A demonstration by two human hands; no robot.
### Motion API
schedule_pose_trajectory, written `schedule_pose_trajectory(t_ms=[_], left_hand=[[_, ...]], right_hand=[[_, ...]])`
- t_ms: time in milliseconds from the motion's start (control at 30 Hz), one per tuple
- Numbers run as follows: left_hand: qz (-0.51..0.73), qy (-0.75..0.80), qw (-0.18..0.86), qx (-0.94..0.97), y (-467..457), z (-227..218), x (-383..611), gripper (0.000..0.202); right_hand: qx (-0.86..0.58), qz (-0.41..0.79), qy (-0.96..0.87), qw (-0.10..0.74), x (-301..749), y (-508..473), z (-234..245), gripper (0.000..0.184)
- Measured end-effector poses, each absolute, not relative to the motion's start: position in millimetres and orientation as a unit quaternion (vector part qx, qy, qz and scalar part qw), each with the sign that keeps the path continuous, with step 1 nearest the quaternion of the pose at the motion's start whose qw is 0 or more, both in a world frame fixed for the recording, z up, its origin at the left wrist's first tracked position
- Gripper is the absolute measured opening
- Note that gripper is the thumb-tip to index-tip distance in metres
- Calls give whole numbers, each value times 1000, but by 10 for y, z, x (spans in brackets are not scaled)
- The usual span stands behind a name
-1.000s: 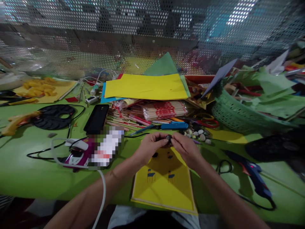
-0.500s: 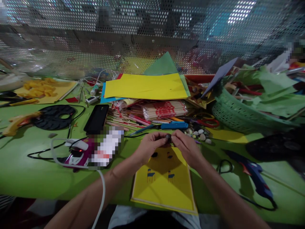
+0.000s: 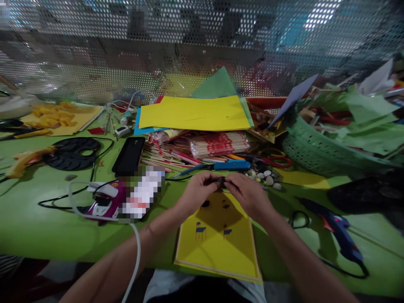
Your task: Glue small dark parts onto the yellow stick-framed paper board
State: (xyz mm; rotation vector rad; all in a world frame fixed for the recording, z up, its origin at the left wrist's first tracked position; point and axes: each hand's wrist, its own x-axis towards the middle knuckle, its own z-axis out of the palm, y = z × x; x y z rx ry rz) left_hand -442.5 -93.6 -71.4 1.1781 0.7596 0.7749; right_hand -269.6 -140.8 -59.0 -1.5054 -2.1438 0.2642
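Observation:
Between the fingertips of both hands is a small dark lump, perhaps a pebble (image 3: 221, 180), mostly covered by fingers. My left hand (image 3: 198, 190) pinches it from the left, thumb and forefinger closed. From the right, my right hand (image 3: 248, 191) meets it with its fingers pressed together. Both hands are over the top end of a yellow board (image 3: 217, 252) with a pale rim, lying on the green table near my lap. Small dark chair-like figures (image 3: 200, 230) with thin orange legs are on the board, and a dark round spot lies near its top.
A blue glue gun (image 3: 342, 240) lies at right, below a green basket (image 3: 309, 151) heaped with paper scraps. Pebbles (image 3: 269, 180) and a blue cutter (image 3: 232, 165) lie beyond my hands. At left are a power strip (image 3: 109, 202), a white cable (image 3: 136, 248) and a black palette (image 3: 72, 153).
My right hand has turned slightly inward, its fingers closing further over the dark lump. My left hand keeps its pinch. The whole view has shifted slightly.

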Motion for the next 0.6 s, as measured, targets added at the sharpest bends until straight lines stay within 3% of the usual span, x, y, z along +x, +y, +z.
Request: schedule_pose_trajectory(t_ms=[333,600], left_hand=[[341,356,638,592,-961,-729,-4414,23],[345,348,720,492,-1013,-687,-4359,22]], right_hand=[[-568,20,-778,266,-2744,-1437,-613,18],[-572,0,-758,314,-2767,-1482,-591,14]])
